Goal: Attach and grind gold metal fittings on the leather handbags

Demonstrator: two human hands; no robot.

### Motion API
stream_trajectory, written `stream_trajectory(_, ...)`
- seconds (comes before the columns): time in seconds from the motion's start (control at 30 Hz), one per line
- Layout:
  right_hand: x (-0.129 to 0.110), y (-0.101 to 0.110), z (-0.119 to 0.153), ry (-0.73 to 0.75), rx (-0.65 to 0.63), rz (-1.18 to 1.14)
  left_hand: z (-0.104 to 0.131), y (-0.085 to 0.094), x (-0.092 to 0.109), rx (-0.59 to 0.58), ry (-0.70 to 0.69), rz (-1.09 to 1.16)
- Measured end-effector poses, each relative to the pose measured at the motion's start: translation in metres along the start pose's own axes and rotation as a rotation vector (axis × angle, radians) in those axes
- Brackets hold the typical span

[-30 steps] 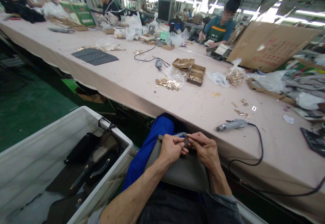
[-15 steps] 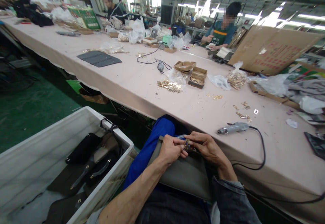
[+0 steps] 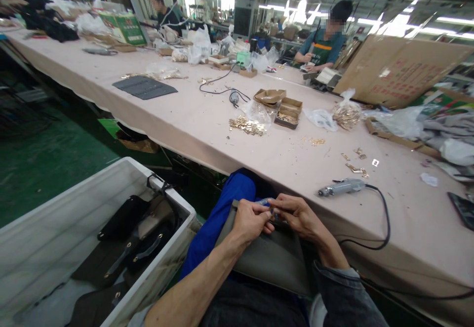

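A grey-brown bag [image 3: 272, 263] lies across my lap, its flat side facing up. My left hand [image 3: 252, 218] is closed at the bag's far edge, thumb and fingers pinched together. Opposite it, my right hand [image 3: 298, 213] pinches from the other side, so the fingertips nearly meet. Between them is a small gold metal fitting [image 3: 273, 212], mostly covered by the fingers. A clear-wrapped strip [image 3: 263, 201] shows just behind the fingertips. On the table right of my hands rests a grey electric screwdriver [image 3: 342, 187] with a black cord.
Left of my legs stands a white bin [image 3: 159, 248] holding several dark bags [image 3: 107, 258]. Gold fittings [image 3: 247, 125] lie piled on the cloth-covered table [image 3: 207, 134], near a small cardboard box [image 3: 289, 113]. A co-worker [image 3: 322, 45] sits across the table.
My fingers have closed in further over the gold fitting, so less of it shows. The bag stays on my lap and the hands keep nearly the same place.
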State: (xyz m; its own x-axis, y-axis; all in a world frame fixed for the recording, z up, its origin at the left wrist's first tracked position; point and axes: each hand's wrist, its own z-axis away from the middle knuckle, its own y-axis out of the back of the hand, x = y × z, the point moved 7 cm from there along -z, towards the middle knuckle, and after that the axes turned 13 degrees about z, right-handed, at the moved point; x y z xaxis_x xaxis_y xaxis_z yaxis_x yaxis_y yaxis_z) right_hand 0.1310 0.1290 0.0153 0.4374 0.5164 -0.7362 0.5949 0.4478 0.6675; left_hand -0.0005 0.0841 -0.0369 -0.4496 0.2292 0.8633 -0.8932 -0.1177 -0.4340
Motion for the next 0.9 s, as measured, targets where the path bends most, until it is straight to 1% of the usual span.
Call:
stream_trajectory(0.1, -0.004, 0.001, -0.001, -0.053, 0.039, -0.108, 0.002, -0.001, 0.003, 0.028, -0.024, -0.017)
stream_trajectory(0.2, -0.008, 0.003, 0.001, -0.090, 0.155, -0.142, 0.005, -0.004, 0.007, 0.063, -0.061, -0.087)
stream_trajectory(0.3, -0.002, 0.004, 0.004, -0.124, 0.287, -0.142, 0.006, -0.007, 0.010, 0.081, -0.111, -0.132)
stream_trajectory(0.37, 0.003, 0.005, 0.006, -0.144, 0.328, -0.154, 0.004, -0.011, 0.010, 0.053, -0.127, -0.146)
stream_trajectory(0.43, 0.007, 0.006, 0.009, -0.140, 0.298, -0.180, 0.002, -0.014, 0.008, 0.026, -0.110, -0.158)
stream_trajectory(0.57, 0.008, 0.004, 0.013, -0.105, 0.096, -0.307, -0.001, -0.012, 0.003, 0.043, -0.053, -0.130)
stream_trajectory(0.67, 0.007, 0.007, 0.013, -0.107, 0.003, -0.392, -0.001, -0.011, 0.000, 0.029, -0.041, -0.112)
stream_trajectory(0.77, 0.005, 0.011, 0.010, -0.106, -0.033, -0.362, -0.001, -0.010, -0.002, 0.032, -0.041, -0.103)
stream_trajectory(0.9, 0.005, 0.016, 0.007, -0.075, -0.008, -0.265, -0.001, -0.010, -0.001, 0.048, -0.034, -0.088)
